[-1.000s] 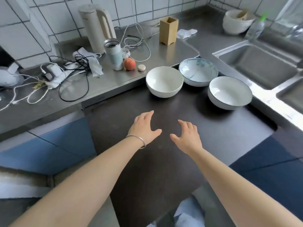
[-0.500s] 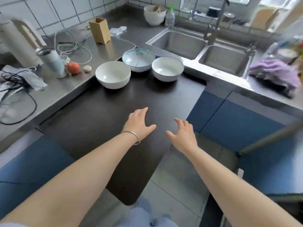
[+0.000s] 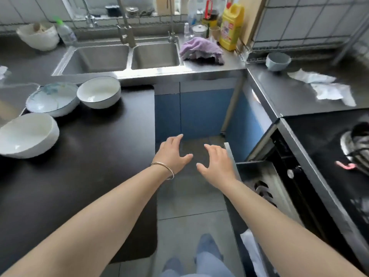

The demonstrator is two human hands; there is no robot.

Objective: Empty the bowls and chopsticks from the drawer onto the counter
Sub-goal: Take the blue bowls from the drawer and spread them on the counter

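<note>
Three bowls stand on the dark counter (image 3: 89, 156) at the left: a white bowl (image 3: 28, 134) nearest, a blue-patterned bowl (image 3: 52, 98) behind it, and another white bowl (image 3: 99, 91) to its right. A drawer (image 3: 257, 176) under the right-hand counter is pulled out, and part of its dark inside shows; what it holds is blurred. My left hand (image 3: 173, 154) and my right hand (image 3: 216, 164) hover over the floor between counter and drawer, fingers spread, holding nothing. My right hand is just left of the drawer's front panel. No chopsticks are visible.
A double sink (image 3: 121, 56) lies at the back, with a purple cloth (image 3: 200, 49) and a yellow bottle (image 3: 231, 25) to its right. A small grey bowl (image 3: 278, 60) and crumpled paper (image 3: 327, 86) sit on the steel counter. A stove (image 3: 343, 156) is at far right.
The view has swung right, from the dark counter with the bowls to the open drawer. Both empty hands have moved off the counter and now hang over the floor beside the drawer.
</note>
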